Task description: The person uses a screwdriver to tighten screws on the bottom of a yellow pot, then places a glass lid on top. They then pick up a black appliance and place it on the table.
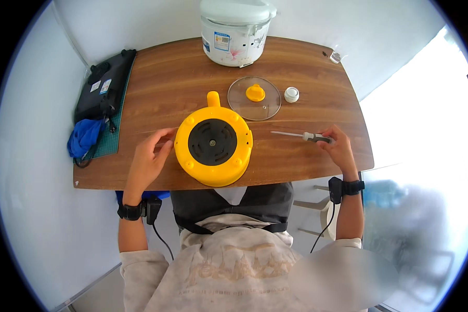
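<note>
A yellow electric pot [244,151] stands upside down near the table's front edge, its black vented base plate [212,141] facing up with a screw at the centre. The pot's handle points away from me. Beside its left side is my left hand [154,156], fingers apart and bent, the fingertips at or very near the yellow wall. To the right of the pot, my right hand [338,148] grips a screwdriver [309,137] by its grey and white handle. The metal shaft points left toward the pot, apart from it.
Behind the pot lie a glass lid [244,104] with a yellow knob and a small white round piece [291,94]. A white rice cooker [236,44] stands at the back. At the left are a black appliance [101,88], a blue cloth [86,136] and a green mat [109,140].
</note>
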Tool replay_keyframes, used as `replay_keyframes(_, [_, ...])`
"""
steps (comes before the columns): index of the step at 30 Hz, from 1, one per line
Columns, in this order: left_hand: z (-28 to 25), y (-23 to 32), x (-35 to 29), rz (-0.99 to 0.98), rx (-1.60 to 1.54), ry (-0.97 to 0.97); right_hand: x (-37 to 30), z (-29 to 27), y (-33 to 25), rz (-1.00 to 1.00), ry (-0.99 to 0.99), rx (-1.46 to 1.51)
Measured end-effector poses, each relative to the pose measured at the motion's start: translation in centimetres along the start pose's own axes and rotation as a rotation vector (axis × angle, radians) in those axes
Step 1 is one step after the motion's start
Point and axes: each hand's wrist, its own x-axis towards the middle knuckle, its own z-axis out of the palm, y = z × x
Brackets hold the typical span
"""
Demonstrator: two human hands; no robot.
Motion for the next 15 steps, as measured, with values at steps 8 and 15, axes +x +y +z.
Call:
replay_keyframes(8, [0.3,-1.0,0.0,-0.047,-0.058,-0.036,1.3,0.3,1.0,-0.034,-0.004,-0.075])
replay_keyframes(15, [1.0,-1.4,-0.2,-0.117,-0.138,-0.056,0.7,0.6,0.2,-0.031,-0.025,-0.226])
